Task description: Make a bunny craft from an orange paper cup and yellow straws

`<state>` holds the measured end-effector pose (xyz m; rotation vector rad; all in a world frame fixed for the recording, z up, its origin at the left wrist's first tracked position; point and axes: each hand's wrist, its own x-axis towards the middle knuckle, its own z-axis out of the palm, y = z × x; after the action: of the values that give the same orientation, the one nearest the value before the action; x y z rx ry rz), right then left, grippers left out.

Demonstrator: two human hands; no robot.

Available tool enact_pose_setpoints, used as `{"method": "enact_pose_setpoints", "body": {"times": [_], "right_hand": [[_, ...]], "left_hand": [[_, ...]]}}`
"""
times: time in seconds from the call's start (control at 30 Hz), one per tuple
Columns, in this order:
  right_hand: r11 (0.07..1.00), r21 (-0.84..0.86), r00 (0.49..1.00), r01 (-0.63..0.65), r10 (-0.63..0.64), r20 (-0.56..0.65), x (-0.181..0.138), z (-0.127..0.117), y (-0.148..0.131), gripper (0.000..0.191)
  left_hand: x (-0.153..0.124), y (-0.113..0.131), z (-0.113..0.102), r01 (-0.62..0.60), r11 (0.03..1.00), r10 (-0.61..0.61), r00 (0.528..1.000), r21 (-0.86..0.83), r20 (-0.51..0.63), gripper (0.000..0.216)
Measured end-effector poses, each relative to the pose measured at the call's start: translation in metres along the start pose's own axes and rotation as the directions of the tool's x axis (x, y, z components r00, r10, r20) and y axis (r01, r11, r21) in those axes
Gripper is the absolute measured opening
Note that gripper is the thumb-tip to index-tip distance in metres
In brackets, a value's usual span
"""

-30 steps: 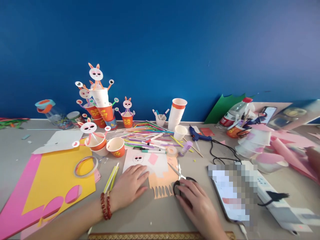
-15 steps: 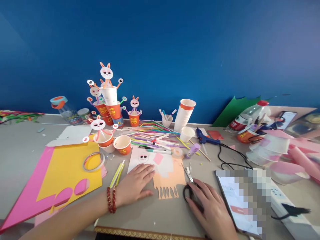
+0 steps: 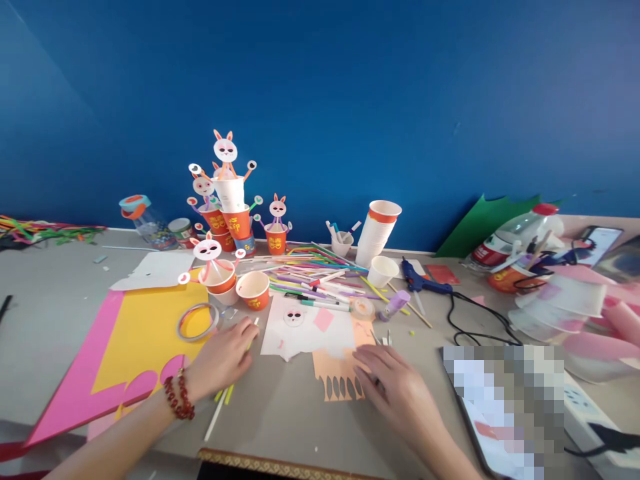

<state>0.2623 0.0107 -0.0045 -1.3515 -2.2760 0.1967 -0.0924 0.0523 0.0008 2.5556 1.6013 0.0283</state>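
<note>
My left hand (image 3: 217,357) is palm down over several yellow-green and white thin sticks (image 3: 217,417), its fingers slightly bent and thumb apart. Under my right hand (image 3: 395,383) lie the scissors, mostly hidden; only the blade tips (image 3: 384,341) show past the fingers. Its fingers are stretched and rest at the right edge of the orange paper (image 3: 335,367), which has a row of cut-out leaf shapes along its near side. The white sheet (image 3: 305,337) between my hands bears a drawn rabbit face (image 3: 294,316) and a small pink paper piece (image 3: 324,320).
Paper cups (image 3: 253,290) with rabbit figures (image 3: 207,251) stand at left, behind pink and yellow sheets (image 3: 145,327) and a tape roll (image 3: 196,323). Further right are markers (image 3: 325,305), a glue stick (image 3: 395,305), a blue glue gun (image 3: 425,280) with cord, and a tablet (image 3: 480,427).
My left hand has moved left, off the white sheet and onto the sticks. My right hand has shifted forward over the scissors, covering more of them. The view has turned slightly left.
</note>
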Motion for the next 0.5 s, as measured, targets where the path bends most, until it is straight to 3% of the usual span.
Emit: {"method": "enact_pose_setpoints", "body": {"times": [0.07, 0.13, 0.27, 0.37, 0.5], "right_hand": [[1.0, -0.016, 0.996, 0.019, -0.018, 0.088, 0.034, 0.0, -0.003, 0.026], [0.993, -0.114, 0.979, -0.037, 0.059, 0.196, 0.073, 0.005, -0.004, 0.024], [0.98, -0.175, 0.97, -0.091, 0.128, 0.208, 0.139, 0.028, 0.002, 0.023], [0.98, -0.183, 0.96, -0.082, 0.127, 0.251, 0.161, 0.045, 0.007, 0.016], [0.978, -0.2, 0.951, -0.064, 0.12, 0.285, 0.162, 0.051, 0.01, 0.016]], "left_hand": [[0.007, 0.001, 0.002, 0.036, 0.999, -0.036, 0.999, 0.007, -0.019, 0.027], [0.014, 0.004, 0.001, 0.045, 0.999, -0.044, 0.997, 0.014, -0.059, 0.025], [0.019, 0.019, -0.005, -0.096, 0.995, 0.091, 0.984, -0.027, -0.154, 0.016], [0.015, 0.036, -0.006, -0.235, 0.968, 0.222, 0.966, -0.089, -0.136, 0.018], [0.01, 0.052, 0.004, -0.416, 0.902, 0.405, 0.908, -0.117, -0.104, 0.028]]}}
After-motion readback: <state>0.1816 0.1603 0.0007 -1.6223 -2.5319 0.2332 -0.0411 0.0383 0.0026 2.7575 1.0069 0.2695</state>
